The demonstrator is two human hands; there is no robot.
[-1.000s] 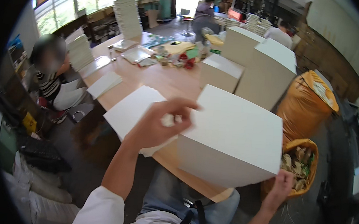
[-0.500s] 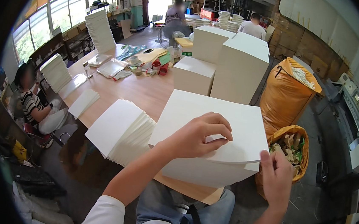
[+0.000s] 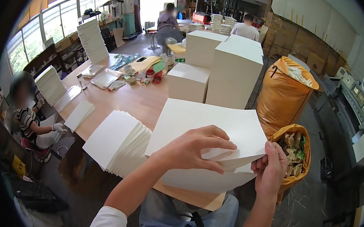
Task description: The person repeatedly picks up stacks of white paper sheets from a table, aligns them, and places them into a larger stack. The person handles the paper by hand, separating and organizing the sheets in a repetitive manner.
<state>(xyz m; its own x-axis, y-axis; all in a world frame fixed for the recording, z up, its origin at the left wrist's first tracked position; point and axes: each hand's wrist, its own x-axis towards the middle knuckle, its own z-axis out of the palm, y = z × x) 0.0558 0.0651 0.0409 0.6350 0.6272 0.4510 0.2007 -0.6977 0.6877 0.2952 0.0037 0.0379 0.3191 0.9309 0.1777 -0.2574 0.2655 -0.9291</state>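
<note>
A thick stack of white paper (image 3: 198, 177) stands in front of me at the near edge of the table. My right hand (image 3: 270, 165) pinches the near right corner of its top sheets (image 3: 245, 152). That corner is bent upward, with a gap below it. Over the near part of the top sheet is my left hand (image 3: 196, 146), its fingers and thumb spread apart and holding nothing. Whether its fingertips press on the sheet is hard to tell. Just left of the stack leans a fanned pile of white sheets (image 3: 117, 140).
Taller white paper blocks (image 3: 235, 75) stand behind the stack on the wooden table (image 3: 122, 97). Tape rolls (image 3: 155, 76) and plastic packs lie farther back. Orange sacks (image 3: 281, 96) stand on the floor at right. A seated person (image 3: 34, 120) is at left; two others are farther off.
My right hand has closed on the stack's corner and raised the top sheets there. My left thumb and fingers have spread wider. The seated person's gloved hand has come into view.
</note>
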